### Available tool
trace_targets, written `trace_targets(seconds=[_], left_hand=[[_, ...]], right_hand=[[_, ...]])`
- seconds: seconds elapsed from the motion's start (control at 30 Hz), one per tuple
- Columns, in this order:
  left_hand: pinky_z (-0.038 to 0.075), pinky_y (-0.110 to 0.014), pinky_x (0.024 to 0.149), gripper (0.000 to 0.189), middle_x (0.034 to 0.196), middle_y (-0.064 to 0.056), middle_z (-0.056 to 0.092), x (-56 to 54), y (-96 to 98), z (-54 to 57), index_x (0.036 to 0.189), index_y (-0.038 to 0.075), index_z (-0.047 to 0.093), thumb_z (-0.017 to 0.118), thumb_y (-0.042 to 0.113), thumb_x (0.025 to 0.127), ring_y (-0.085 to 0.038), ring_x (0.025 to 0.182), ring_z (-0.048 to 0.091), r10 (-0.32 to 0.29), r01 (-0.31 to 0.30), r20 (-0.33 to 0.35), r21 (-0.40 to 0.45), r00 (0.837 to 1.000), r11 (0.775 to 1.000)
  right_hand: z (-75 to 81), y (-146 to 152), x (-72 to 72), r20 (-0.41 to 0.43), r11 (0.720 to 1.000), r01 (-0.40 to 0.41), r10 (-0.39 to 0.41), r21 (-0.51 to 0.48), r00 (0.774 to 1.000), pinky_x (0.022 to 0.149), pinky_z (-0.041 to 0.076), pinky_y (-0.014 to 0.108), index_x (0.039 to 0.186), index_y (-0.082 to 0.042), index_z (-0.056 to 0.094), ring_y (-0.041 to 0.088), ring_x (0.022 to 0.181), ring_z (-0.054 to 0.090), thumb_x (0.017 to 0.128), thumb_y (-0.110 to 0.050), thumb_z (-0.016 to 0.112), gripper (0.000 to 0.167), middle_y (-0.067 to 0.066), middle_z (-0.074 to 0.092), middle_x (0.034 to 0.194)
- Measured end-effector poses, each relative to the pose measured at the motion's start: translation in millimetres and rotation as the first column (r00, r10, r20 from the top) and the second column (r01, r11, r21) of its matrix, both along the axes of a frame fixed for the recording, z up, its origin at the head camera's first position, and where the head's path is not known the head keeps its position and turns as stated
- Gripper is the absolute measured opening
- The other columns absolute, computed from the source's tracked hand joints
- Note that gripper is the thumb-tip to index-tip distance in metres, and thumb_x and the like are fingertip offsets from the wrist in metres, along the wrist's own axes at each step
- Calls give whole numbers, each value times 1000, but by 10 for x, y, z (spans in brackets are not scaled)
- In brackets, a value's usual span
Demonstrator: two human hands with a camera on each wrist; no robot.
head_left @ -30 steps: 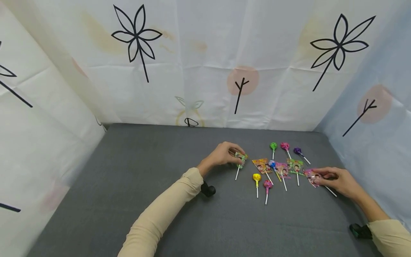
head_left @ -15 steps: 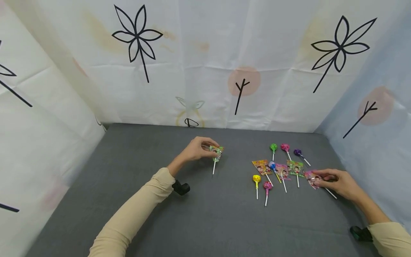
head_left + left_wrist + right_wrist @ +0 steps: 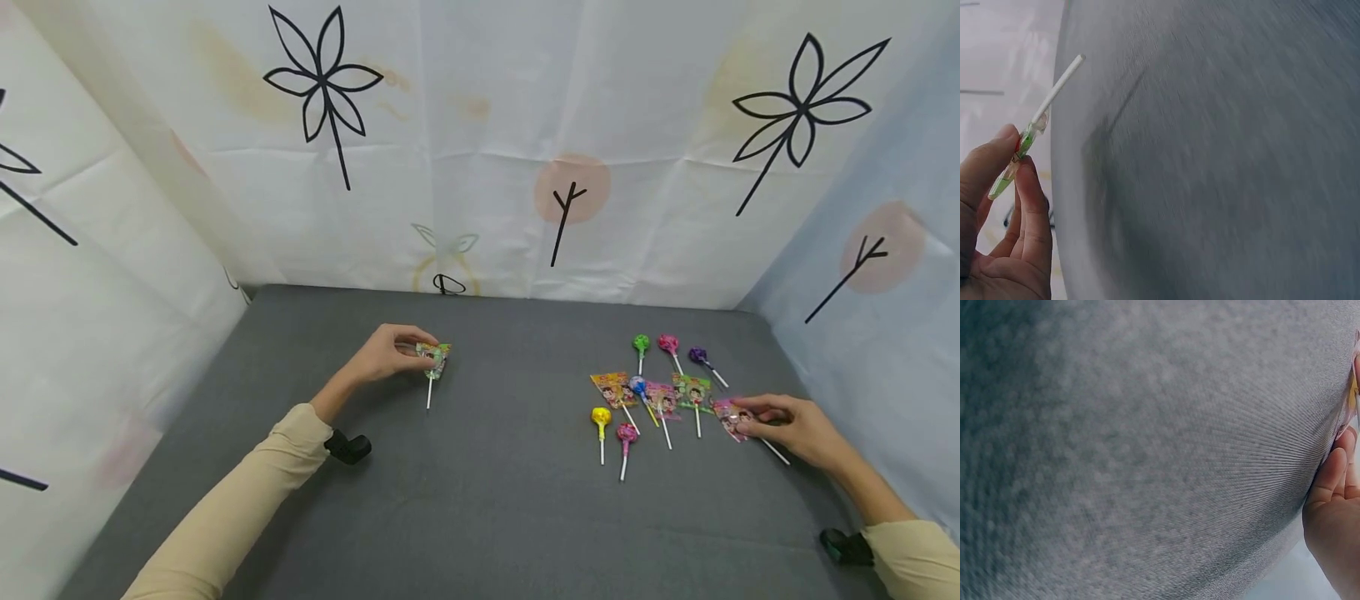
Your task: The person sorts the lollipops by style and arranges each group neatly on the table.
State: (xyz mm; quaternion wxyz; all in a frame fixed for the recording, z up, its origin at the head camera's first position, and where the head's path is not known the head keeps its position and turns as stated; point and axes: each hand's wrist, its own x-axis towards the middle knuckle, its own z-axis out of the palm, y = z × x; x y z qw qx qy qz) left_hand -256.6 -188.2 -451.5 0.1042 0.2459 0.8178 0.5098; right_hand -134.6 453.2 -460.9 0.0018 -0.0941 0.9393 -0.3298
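Observation:
In the head view my left hand [image 3: 381, 357] pinches a flat lollipop in a green wrapper [image 3: 435, 358] by its head, the white stick pointing down. The left wrist view shows thumb and fingertips on either side of the wrapper [image 3: 1025, 142], with the stick's shadow apart from it on the cloth. At the right, my right hand [image 3: 798, 427] holds a flat pink-wrapped lollipop [image 3: 727, 415] between thumb and fingers, low at the table, its stick toward the wrist. Only a sliver of that pink wrapper [image 3: 1347, 415] enters the right wrist view.
Left of my right hand lie several more lollipops: flat orange [image 3: 613, 388], pink [image 3: 660, 398] and green [image 3: 692, 390] wrapped ones, and round blue [image 3: 637, 385], green [image 3: 641, 342], purple [image 3: 698, 355] and yellow [image 3: 601, 417] ones. Grey cloth [image 3: 480, 500] covers the table; patterned curtains [image 3: 480, 150] surround it.
My left hand has carried the green-wrapped lollipop leftward, away from the group of lollipops. The right hand stays in place on the pink-wrapped one.

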Motion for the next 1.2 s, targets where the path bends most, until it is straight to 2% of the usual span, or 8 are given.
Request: trace_targets(seconds=[0.23,0.43,0.7,0.93,1.07,1.2], left_hand=[[53,-43,87,32,125,-17,64,-25,-339,-13,119,0,73,81,7,89,-32,108,65,24,-24,2,-26,1000,999],[52,-46,90,33,128,-19,62,-52,-509,-48,119,0,73,81,8,88,-37,115,61,44,-43,10,-74,999,996],[55,-43,83,33,124,-20,64,-54,-618,-57,118,-1,73,82,11,89,-36,107,65,49,-48,7,-143,999,989],[55,-44,81,34,119,-16,68,-80,-692,-73,118,1,73,82,16,89,-30,99,68,26,-29,-15,-247,1000,969],[53,-48,86,33,117,-13,70,-88,-697,-76,118,4,73,82,18,90,-32,104,66,11,-27,-56,-309,998,951],[50,-52,92,33,117,-13,69,-81,-705,-75,118,4,73,81,17,90,-37,112,63,5,-31,-76,-337,997,941]], right_hand=[[2,-4,5,11,1000,-1,2,-14,1000,66,43,20,118,3,72,4,84,54,90,-8,80,32,4,65,106],[-2,-4,5,16,1000,-3,4,-14,1000,66,44,21,119,4,71,4,84,54,90,-8,80,32,5,65,106],[8,-3,11,4,1000,-18,18,-14,1000,66,46,20,118,4,71,2,84,56,90,-8,79,32,4,65,106],[21,-13,18,23,1000,-11,12,-14,1000,67,46,20,120,5,70,2,85,56,91,-9,79,33,5,65,108],[20,-19,18,40,1000,2,-1,-9,999,67,46,20,121,6,70,3,85,55,91,-10,78,35,9,65,109],[18,-21,15,41,1000,3,-3,-1,999,66,46,20,121,6,70,3,85,55,91,-10,79,35,10,65,110]])
